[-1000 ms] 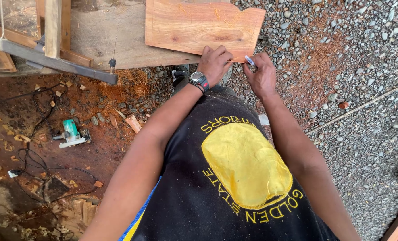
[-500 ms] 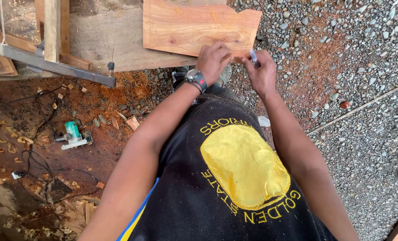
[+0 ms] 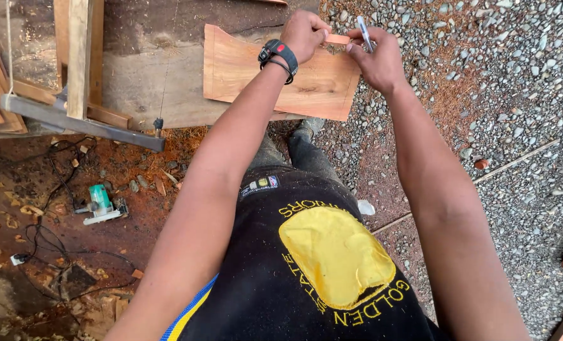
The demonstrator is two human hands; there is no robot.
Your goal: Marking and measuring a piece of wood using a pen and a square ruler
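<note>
My left hand (image 3: 305, 31), with a black watch on its wrist, pinches a small strip of light wood (image 3: 338, 39) over a flat reddish wooden board (image 3: 256, 74). My right hand (image 3: 376, 58) is just right of it and holds a slim pen-like tool (image 3: 364, 33) upright, its tip close to the small strip. The board lies on a wider grey plank (image 3: 149, 88) and overhangs the gravel. Both forearms reach forward over my black shirt with a yellow print.
A green and white power tool (image 3: 101, 205) lies on the reddish sawdust-strewn ground at the left, with black cables (image 3: 47, 240) around it. A metal bar (image 3: 82, 123) and wooden posts (image 3: 79, 57) stand at upper left. Grey gravel (image 3: 502, 82) covers the right.
Both hands have come up and forward over the board. The left hand now pinches a small wood strip beside the tool in the right hand.
</note>
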